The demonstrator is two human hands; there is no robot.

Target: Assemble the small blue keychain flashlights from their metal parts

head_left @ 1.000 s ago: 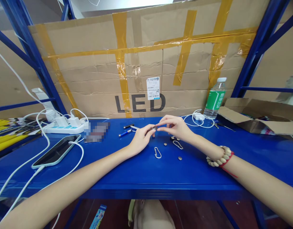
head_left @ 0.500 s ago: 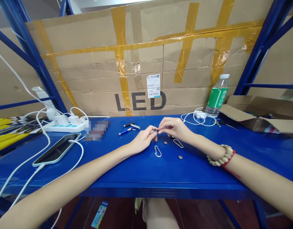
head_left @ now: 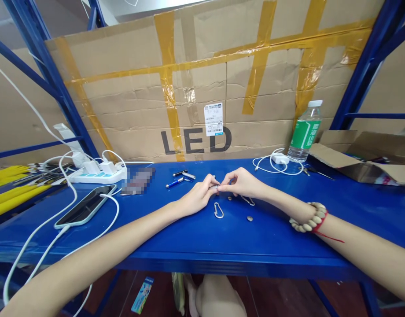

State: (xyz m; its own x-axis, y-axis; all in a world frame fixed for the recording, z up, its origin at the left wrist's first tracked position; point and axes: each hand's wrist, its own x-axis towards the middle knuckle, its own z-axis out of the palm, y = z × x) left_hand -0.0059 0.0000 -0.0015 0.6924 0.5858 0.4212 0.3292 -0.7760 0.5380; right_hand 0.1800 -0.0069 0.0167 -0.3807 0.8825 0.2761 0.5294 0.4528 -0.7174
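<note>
My left hand [head_left: 200, 193] and my right hand [head_left: 244, 182] meet over the blue tabletop, both closed in a pinch. Between their fingertips is a small silvery piece [head_left: 215, 186], mostly covered, so its kind is unclear. Just in front of my hands lies a silver carabiner [head_left: 216, 210]. A second carabiner [head_left: 250, 201] is partly hidden under my right hand. Two small round metal discs lie near: one disc [head_left: 249, 218] to the right, another disc [head_left: 229, 198] closer to the fingers. Beyond my left hand rest a blue pen-shaped tube [head_left: 174, 183], a black one [head_left: 180, 173] and a silver one [head_left: 189, 175].
A phone [head_left: 86, 207] on a white cable and a power strip [head_left: 97, 176] occupy the left. At the right stand a water bottle [head_left: 304, 132], a charger [head_left: 279, 158] with its cord and an open cardboard box [head_left: 341, 165]. A large cardboard panel [head_left: 130, 119] backs the table.
The view has shifted slightly. My fingertips still meet around the small piece, with the right hand's grip turned a little and lower, covering more of the second carabiner.
</note>
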